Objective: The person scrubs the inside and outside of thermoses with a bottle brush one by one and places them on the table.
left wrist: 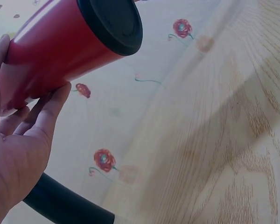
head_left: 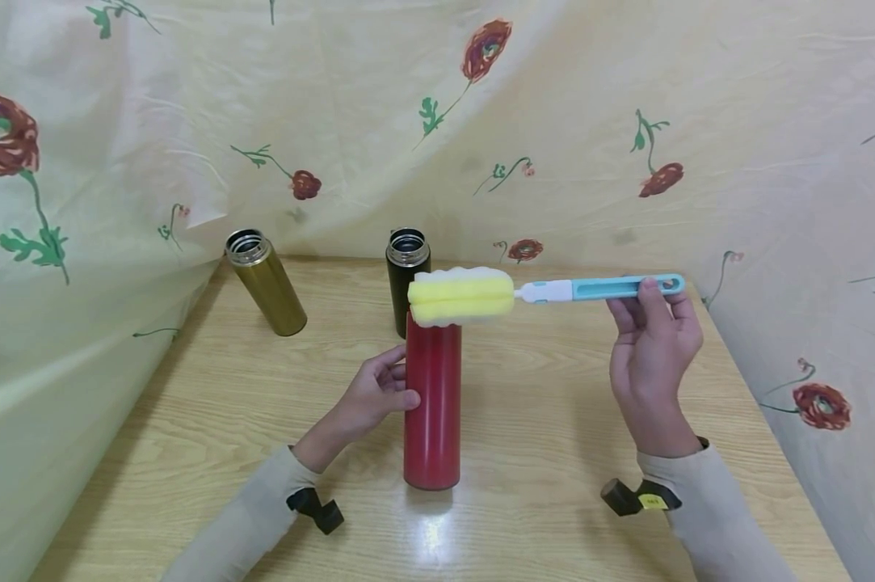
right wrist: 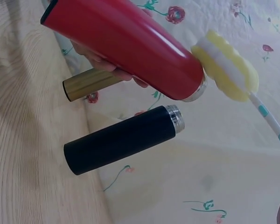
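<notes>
A red bottle (head_left: 432,404) (left wrist: 60,51) (right wrist: 126,46) stands upright mid-table. My left hand (head_left: 401,380) (left wrist: 30,93) grips its side, thumb in front and fingers (right wrist: 102,63) behind. My right hand (head_left: 662,295) pinches the light blue handle (head_left: 604,288) of a bottle brush held level. Its yellow and white sponge head (head_left: 462,297) (right wrist: 226,65) lies right at the red bottle's open mouth; whether they touch I cannot tell. The bottle's black base shows in the left wrist view.
A gold bottle (head_left: 266,283) (right wrist: 86,84) and a black bottle (head_left: 406,267) (right wrist: 121,140), both with open mouths, stand at the back of the wooden table (head_left: 553,453). A floral cloth (head_left: 626,121) hangs behind and along both sides.
</notes>
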A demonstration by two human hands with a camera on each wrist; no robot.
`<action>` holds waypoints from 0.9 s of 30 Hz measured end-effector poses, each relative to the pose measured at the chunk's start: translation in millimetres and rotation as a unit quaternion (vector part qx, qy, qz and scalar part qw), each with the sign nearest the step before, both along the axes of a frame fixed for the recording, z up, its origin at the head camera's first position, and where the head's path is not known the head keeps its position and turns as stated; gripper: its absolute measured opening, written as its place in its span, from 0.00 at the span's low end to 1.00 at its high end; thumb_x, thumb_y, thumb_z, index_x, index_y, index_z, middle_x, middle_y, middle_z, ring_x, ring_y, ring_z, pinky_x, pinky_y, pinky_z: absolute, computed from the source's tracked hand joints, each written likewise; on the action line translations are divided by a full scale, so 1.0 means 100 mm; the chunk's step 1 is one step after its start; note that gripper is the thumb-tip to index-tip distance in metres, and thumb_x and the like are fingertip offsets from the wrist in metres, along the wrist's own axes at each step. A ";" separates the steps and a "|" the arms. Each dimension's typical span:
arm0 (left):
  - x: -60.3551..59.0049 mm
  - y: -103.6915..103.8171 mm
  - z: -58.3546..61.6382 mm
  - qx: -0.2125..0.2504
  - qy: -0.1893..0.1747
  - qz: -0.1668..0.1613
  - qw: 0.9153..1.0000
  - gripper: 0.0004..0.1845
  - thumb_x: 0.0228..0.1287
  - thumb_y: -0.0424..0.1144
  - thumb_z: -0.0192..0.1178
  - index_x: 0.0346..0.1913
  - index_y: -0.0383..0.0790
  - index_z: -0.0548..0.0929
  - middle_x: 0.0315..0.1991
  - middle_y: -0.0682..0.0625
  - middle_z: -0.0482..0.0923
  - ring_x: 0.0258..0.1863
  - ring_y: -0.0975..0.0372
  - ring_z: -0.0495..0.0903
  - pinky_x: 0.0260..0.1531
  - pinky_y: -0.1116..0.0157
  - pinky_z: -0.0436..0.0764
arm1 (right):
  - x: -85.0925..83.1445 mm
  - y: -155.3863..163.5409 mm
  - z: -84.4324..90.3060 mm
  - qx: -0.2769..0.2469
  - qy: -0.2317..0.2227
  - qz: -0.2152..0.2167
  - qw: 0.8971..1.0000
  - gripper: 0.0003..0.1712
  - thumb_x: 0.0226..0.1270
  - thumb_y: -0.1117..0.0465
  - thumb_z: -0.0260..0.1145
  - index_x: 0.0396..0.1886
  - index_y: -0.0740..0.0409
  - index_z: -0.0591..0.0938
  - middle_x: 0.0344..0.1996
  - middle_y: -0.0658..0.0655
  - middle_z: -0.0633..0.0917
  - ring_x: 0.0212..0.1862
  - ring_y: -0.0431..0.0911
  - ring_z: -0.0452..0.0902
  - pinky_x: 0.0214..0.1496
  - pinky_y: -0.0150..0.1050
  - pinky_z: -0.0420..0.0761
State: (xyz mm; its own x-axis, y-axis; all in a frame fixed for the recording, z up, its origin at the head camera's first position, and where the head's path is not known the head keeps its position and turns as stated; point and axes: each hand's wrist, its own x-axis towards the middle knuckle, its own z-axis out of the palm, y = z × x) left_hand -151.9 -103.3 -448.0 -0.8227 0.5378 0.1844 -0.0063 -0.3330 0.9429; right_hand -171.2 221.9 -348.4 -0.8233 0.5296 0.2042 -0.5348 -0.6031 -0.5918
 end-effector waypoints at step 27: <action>0.02 0.01 0.05 -0.070 -0.001 0.042 0.997 0.49 0.52 0.62 0.76 0.64 0.24 0.75 0.52 0.47 0.83 0.48 0.58 0.83 0.47 0.63 0.86 | 0.27 -0.02 -0.16 0.016 -0.038 0.036 0.998 0.09 0.69 0.73 0.67 0.39 0.74 0.74 0.31 0.64 0.83 0.33 0.50 0.89 0.41 0.37 0.88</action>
